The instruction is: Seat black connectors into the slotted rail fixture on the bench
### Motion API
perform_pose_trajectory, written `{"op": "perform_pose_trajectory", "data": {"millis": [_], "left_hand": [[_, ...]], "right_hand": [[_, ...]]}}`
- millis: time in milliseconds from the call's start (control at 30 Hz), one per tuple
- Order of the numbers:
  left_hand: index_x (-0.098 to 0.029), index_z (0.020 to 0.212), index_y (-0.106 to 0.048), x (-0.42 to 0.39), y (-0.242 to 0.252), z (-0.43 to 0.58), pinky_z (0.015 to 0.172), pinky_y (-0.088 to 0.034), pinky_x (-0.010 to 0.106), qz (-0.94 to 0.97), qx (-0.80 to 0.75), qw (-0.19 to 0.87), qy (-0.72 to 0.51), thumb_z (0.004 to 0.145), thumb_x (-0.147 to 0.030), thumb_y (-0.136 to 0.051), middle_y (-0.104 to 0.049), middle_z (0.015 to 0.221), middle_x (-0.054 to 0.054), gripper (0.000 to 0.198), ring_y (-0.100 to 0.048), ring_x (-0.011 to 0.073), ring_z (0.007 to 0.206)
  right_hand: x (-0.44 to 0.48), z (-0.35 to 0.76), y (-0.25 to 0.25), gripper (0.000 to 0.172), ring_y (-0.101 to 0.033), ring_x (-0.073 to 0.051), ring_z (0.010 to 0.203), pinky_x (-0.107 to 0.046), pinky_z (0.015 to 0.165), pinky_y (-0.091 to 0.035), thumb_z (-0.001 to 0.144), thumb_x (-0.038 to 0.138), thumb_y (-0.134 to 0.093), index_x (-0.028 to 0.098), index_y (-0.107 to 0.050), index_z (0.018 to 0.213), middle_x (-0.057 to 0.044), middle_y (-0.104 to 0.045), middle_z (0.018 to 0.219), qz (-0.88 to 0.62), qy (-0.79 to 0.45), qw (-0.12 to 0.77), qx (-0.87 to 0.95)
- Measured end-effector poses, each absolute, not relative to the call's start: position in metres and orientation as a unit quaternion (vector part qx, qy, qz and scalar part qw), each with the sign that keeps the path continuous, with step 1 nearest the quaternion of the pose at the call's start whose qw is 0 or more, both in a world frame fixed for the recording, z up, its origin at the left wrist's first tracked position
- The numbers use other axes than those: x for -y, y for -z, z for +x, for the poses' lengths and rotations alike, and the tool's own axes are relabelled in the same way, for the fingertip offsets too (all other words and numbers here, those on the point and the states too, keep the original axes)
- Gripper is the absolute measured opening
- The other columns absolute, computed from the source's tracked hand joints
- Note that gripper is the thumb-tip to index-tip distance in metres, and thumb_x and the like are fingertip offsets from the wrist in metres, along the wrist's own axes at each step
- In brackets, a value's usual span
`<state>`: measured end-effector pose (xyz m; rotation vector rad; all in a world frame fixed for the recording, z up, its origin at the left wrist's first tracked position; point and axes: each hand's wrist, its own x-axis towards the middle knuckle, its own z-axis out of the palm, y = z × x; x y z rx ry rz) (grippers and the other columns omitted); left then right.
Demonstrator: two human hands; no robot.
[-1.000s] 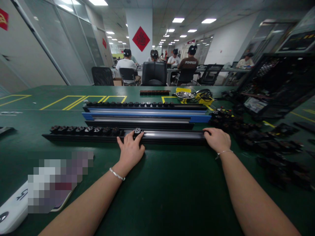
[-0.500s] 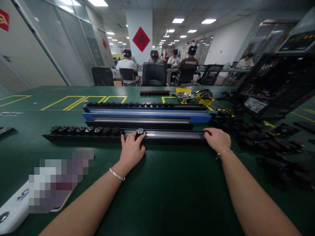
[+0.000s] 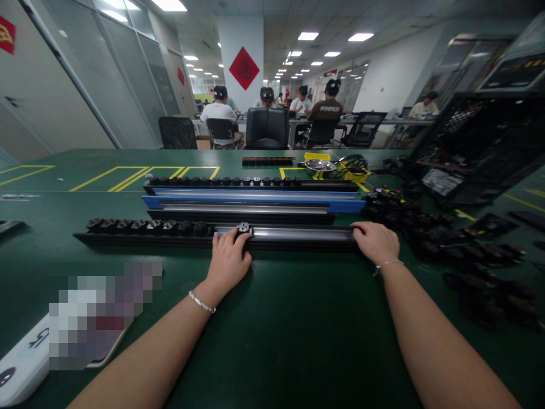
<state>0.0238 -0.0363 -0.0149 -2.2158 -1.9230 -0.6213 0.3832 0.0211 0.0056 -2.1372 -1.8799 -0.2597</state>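
A long black rail (image 3: pixel 298 245) with a shiny metal strip lies across the green table in front of me. Several small black blocks (image 3: pixel 137 226) sit side by side on its left part. Apart from them, a single black block (image 3: pixel 244 227) with a pale top rests on the strip. My left hand (image 3: pixel 227 258) has its fingertips around this block's left and near sides, partly hiding it, with its outer fingers lying on the rail. At the rail's right end, my right hand (image 3: pixel 377 243) is closed, its fingers bent over the end.
Beyond lie a blue rail (image 3: pixel 347 205) and another block-lined rail (image 3: pixel 327 184). Loose dark parts (image 3: pixel 430 233) heap at the right, near a black open case (image 3: pixel 464 147). A metal bowl (image 3: pixel 320 165) stands behind. A white device (image 3: pixel 25 358) lies front left. People sit farther back.
My left hand's outer fingers have shifted slightly right, and the single block has edged a tiny bit right. My right hand stays at the rail's end.
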Motion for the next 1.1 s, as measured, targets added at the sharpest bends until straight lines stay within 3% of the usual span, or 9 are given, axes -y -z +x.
{"op": "perform_pose_trajectory", "data": {"millis": [400,1100], "left_hand": [[-0.017,0.112,-0.052,0.036,0.0157,0.0242,0.113,-0.016,0.055,-0.736,0.627,0.049,0.25,0.077,-0.023,-0.048,-0.056,0.128,0.015,0.035,-0.046,0.0263,0.124],[-0.02,0.117,-0.048,0.0352,0.0128,0.0253,0.112,-0.013,0.059,-0.732,0.636,0.012,0.244,0.076,-0.023,-0.049,-0.056,0.13,0.009,0.041,-0.044,0.0269,0.125]], "right_hand": [[-0.0211,0.3845,-0.0047,0.04,-0.056,-0.023,0.102,-0.036,0.081,-0.041,0.082,0.032,-0.037,0.025,-0.071,0.102,-0.003,-0.067,0.111,-0.741,0.089,0.144,0.65],[-0.0215,0.3841,-0.003,0.04,-0.058,-0.023,0.1,-0.036,0.08,-0.041,0.081,0.031,-0.037,0.025,-0.071,0.101,-0.003,-0.069,0.108,-0.741,0.096,0.155,0.646]]}}
